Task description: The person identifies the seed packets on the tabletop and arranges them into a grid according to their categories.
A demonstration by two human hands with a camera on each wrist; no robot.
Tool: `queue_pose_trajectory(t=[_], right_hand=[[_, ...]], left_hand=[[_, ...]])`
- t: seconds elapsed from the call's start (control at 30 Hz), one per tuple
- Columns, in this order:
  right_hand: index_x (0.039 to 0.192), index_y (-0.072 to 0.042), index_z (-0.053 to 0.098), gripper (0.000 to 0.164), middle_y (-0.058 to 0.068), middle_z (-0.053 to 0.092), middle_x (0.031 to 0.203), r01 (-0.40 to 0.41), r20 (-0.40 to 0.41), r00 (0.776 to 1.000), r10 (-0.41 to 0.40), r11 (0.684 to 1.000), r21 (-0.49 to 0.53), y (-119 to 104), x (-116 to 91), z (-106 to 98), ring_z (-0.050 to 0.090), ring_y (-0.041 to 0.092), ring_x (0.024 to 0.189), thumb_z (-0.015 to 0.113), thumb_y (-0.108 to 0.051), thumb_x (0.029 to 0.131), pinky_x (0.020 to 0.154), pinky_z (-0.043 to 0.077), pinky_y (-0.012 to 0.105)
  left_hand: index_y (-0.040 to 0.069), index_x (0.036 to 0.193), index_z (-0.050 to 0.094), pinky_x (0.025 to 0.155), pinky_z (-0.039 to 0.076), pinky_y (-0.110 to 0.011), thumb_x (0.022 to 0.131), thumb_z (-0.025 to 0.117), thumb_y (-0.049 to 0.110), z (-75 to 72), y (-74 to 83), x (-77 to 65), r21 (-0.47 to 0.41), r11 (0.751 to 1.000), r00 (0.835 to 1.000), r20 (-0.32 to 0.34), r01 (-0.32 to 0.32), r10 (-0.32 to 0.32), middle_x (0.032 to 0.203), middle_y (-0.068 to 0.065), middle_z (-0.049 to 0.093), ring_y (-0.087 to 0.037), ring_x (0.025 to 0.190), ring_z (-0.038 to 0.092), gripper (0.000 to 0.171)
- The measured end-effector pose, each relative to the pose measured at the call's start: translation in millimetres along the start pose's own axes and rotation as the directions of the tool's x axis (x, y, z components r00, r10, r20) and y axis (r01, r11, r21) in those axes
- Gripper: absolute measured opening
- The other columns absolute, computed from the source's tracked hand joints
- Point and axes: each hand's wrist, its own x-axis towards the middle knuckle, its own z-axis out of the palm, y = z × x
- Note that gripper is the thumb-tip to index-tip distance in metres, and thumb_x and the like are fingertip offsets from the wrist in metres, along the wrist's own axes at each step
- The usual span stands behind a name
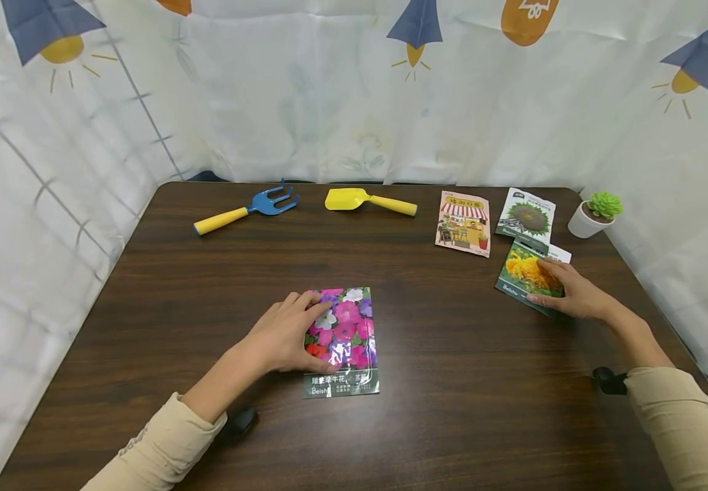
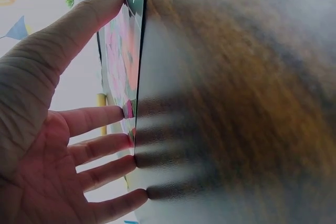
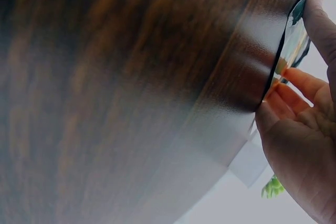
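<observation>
In the head view a seed packet (image 1: pixel 346 327) with pink, purple and white flowers lies face up near the table's middle. My left hand (image 1: pixel 289 334) rests on its left side, thumb and fingers spread; the left wrist view shows the fingertips (image 2: pixel 126 140) along its edge. At the right, my right hand (image 1: pixel 578 293) touches a packet with yellow flowers (image 1: pixel 522 267), thumb on its lower part and fingers over its right side. The hand hides part of that packet. Its top edge overlaps a sunflower packet (image 1: pixel 526 217), and a white corner (image 1: pixel 559 253) shows beside it.
A pink packet with a shop picture (image 1: pixel 463 224) lies left of the sunflower one. Along the back are a blue hand fork (image 1: pixel 271 202) with a yellow handle and a yellow trowel (image 1: pixel 348 198). A potted succulent (image 1: pixel 587 221) stands at the back right corner. Curtains hang behind.
</observation>
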Motion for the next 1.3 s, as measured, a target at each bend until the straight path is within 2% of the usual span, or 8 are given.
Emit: queue_pose_trajectory(t=[0.37,0.77,1.07,1.3], right_hand=[[0.154,0.015,0.022,0.091,0.043,0.016,0.155,0.018,-0.010,1.000,-0.018,1.000,-0.011,0,2,-1,0.018,0.062,0.140,0.075,-0.029,0.095,0.107,0.023,0.078],[0.153,0.015,0.024,0.091,0.042,0.019,0.153,0.012,-0.004,1.000,-0.012,1.000,-0.017,-6,-3,3,0.023,0.060,0.137,0.075,-0.033,0.094,0.106,0.024,0.078],[0.144,0.016,0.038,0.082,0.037,0.038,0.139,0.102,-0.035,0.994,-0.103,0.995,-0.018,-19,-11,11,0.036,0.049,0.124,0.082,-0.025,0.088,0.102,0.032,0.071],[0.139,0.014,0.044,0.083,0.033,0.044,0.135,0.155,-0.031,0.987,-0.156,0.987,-0.029,-31,-15,17,0.038,0.046,0.122,0.088,-0.026,0.081,0.102,0.033,0.071]], left_hand=[[0.012,0.153,0.049,0.108,0.042,-0.058,0.064,0.083,0.074,1.9,-1.9,-4.0,-0.003,1.000,1.000,-0.026,-0.013,0.013,0.149,-0.014,0.046,-0.033,0.130,0.045,0.113],[0.013,0.153,0.049,0.108,0.041,-0.058,0.064,0.083,0.075,3.1,-1.9,-3.4,-0.008,1.000,1.000,-0.020,-0.007,0.007,0.148,-0.013,0.046,-0.034,0.131,0.043,0.113],[0.013,0.153,0.049,0.108,0.041,-0.057,0.065,0.083,0.074,2.6,-2.0,-2.5,-0.006,1.000,1.000,-0.017,-0.008,0.008,0.148,-0.013,0.047,-0.033,0.130,0.043,0.112],[0.013,0.154,0.048,0.110,0.040,-0.058,0.065,0.083,0.074,2.5,-2.1,-2.1,-0.007,1.000,1.000,-0.008,-0.005,0.005,0.149,-0.014,0.045,-0.034,0.132,0.042,0.112]])
